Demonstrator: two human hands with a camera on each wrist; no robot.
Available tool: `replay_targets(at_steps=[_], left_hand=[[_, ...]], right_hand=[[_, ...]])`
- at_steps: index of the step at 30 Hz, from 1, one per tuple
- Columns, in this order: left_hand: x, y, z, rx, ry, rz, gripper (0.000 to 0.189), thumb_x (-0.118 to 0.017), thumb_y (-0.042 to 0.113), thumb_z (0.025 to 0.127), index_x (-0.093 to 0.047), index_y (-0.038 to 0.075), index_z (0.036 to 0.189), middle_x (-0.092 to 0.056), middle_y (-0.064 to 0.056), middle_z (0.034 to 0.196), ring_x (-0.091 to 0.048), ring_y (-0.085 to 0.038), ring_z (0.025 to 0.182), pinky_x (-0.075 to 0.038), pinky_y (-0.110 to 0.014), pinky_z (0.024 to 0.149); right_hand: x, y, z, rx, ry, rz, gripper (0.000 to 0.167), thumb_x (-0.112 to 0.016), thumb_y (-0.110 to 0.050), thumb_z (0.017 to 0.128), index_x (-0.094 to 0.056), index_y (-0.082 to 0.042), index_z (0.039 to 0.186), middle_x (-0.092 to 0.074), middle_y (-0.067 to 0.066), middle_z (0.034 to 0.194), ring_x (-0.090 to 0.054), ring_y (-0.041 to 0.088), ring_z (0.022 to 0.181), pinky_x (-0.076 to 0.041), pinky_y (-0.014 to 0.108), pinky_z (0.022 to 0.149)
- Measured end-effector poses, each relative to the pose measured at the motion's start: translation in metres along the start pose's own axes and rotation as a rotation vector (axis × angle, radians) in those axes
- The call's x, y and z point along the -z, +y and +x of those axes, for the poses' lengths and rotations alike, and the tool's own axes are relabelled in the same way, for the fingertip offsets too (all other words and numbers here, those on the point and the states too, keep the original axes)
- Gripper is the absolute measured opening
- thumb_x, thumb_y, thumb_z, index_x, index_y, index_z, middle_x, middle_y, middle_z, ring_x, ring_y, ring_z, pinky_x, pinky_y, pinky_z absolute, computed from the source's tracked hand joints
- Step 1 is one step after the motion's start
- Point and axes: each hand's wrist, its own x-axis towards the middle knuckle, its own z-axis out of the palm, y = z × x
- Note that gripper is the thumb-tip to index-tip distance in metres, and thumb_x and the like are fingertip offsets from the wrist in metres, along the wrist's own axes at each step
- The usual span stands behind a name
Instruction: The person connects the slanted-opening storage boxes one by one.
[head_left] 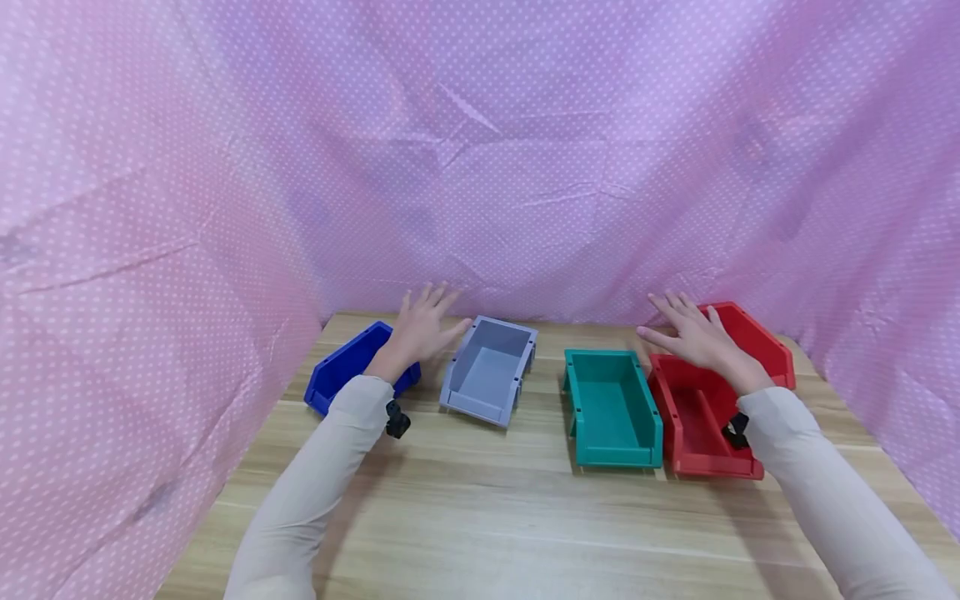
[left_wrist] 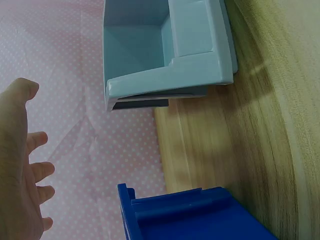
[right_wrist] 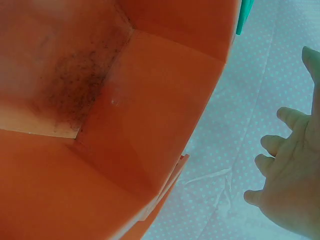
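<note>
My left hand [head_left: 422,327] is spread with nothing in it, above the gap between a blue bin [head_left: 347,365] and a grey bin [head_left: 489,375]. In the left wrist view its fingers [left_wrist: 44,171] are apart from both bins. My right hand [head_left: 699,340] hovers with fingers extended over the front red bin [head_left: 693,421], and a second red bin [head_left: 757,346] stands behind it, partly hidden by that hand. Nothing touches the right fingers [right_wrist: 274,145] in the right wrist view. A green bin [head_left: 611,408] sits just left of the front red one.
All the bins stand on a wood-grain table [head_left: 480,517]. A pink dotted cloth [head_left: 480,208] hangs behind and along both sides. Dark smudges mark the inside of the red bin in the right wrist view. Each wrist wears a small black device.
</note>
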Motion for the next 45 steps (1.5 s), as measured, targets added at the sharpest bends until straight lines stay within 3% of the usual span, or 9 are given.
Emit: replay_targets(at_steps=[6,13,21,32,36,45], left_hand=[[0.006,-0.004,0.0,0.018,-0.016,-0.013,0.074,-0.038,0.062,0.103,-0.029,0.018,0.162,-0.022,-0.016,0.169,-0.015,-0.04,0.156,-0.003,-0.065,0.124],[0.019,-0.013,0.0,0.036,-0.011,-0.019,0.076,-0.04,0.062,0.102,-0.029,0.018,0.162,-0.027,-0.017,0.167,-0.02,-0.04,0.155,-0.013,-0.066,0.123],[0.035,-0.031,-0.005,0.045,-0.009,-0.13,0.077,-0.048,0.057,0.101,-0.028,0.014,0.162,-0.035,-0.02,0.162,-0.03,-0.041,0.151,-0.012,-0.069,0.121],[0.051,-0.061,-0.019,0.061,-0.004,-0.385,0.075,-0.058,0.046,0.101,-0.029,0.014,0.161,-0.045,-0.023,0.155,-0.039,-0.045,0.145,-0.032,-0.063,0.117],[0.057,-0.072,-0.027,0.075,0.009,-0.478,0.071,-0.061,0.037,0.101,-0.031,0.013,0.16,-0.051,-0.026,0.148,-0.046,-0.045,0.139,-0.036,-0.062,0.114],[0.051,-0.103,-0.05,0.084,0.027,-0.667,0.067,-0.064,0.023,0.101,-0.033,0.005,0.158,-0.061,-0.031,0.133,-0.06,-0.044,0.122,-0.046,-0.057,0.106]], right_hand=[[0.002,-0.005,0.002,0.003,0.006,0.0,0.088,-0.058,-0.05,0.099,-0.014,-0.012,0.164,-0.01,0.03,0.166,-0.004,0.053,0.153,0.002,0.077,0.116],[0.006,-0.018,0.007,0.027,0.017,0.034,0.086,-0.06,-0.05,0.098,-0.019,-0.01,0.163,-0.018,0.029,0.165,-0.013,0.053,0.151,-0.005,0.077,0.116],[0.003,-0.048,0.017,0.099,0.017,0.156,0.082,-0.06,-0.044,0.099,-0.019,-0.015,0.164,-0.02,0.02,0.168,-0.019,0.048,0.152,-0.021,0.075,0.115],[-0.014,-0.097,0.03,0.156,-0.002,0.397,0.071,-0.054,-0.039,0.105,-0.022,-0.014,0.164,-0.024,0.018,0.168,-0.024,0.045,0.153,-0.029,0.069,0.115],[-0.024,-0.114,0.028,0.17,-0.013,0.544,0.069,-0.055,-0.032,0.106,-0.023,-0.013,0.163,-0.028,0.02,0.166,-0.029,0.045,0.151,-0.034,0.065,0.114],[-0.053,-0.138,0.024,0.081,0.006,0.823,0.066,-0.059,-0.026,0.105,-0.028,-0.011,0.161,-0.046,0.025,0.153,-0.048,0.043,0.139,-0.043,0.059,0.11]])
